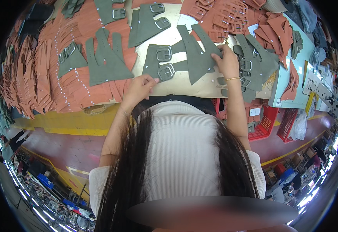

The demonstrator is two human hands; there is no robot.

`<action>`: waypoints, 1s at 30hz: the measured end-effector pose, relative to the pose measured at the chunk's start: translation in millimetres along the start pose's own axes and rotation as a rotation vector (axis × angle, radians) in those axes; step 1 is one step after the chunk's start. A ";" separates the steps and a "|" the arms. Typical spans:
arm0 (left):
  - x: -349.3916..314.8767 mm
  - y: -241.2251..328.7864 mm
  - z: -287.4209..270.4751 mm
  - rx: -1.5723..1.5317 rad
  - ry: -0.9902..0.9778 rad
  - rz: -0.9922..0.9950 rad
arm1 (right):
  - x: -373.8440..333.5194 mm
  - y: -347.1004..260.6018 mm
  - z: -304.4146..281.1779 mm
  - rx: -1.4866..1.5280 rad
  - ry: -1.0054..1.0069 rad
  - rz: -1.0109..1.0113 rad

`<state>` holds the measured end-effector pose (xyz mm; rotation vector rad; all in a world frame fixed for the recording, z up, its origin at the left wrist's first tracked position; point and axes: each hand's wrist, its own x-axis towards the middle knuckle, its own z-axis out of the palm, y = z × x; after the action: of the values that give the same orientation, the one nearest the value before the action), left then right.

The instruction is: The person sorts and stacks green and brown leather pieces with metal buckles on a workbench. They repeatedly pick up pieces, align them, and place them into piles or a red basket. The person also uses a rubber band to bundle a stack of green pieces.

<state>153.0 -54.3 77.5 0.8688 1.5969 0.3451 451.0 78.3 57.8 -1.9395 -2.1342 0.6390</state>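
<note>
In front of me on the pale work surface (182, 82) lies a grey-green leather-like piece with two metal buckles (151, 61). My left hand (138, 92) is at its lower edge, fingers curled and thumb against the fingertips there. Just right of it is a grey-green piece with two long straps (197, 65), its lower end pointed. My right hand (227, 65) pinches the right edge of this strap piece between thumb and fingers. Beside that hand, a pile of grey-green buckled pieces (267, 63) overlaps on the right.
On the left, grey-green strap pieces (105, 69) rest on rows of rust-orange pieces (47, 69). Rust-orange buckled pieces (223, 17) are heaped at the far side. A light-blue board (298, 94) stands at the right, above red plastic crates (267, 121) on the floor.
</note>
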 end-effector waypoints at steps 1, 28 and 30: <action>2.3 -2.4 -1.4 0.032 0.087 0.054 | 0.0 0.2 -5.8 0.080 -0.063 0.028; 12.5 -34.8 -4.4 0.091 0.355 0.194 | -48.3 -79.8 -23.7 1.707 -0.469 0.201; 11.2 -31.1 -2.9 0.099 0.369 0.207 | -49.2 -84.5 -22.1 1.719 -0.464 0.178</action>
<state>139.9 -66.7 49.7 1.0975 1.8781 0.6045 390.4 29.7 121.2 -0.8945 -0.6545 2.0702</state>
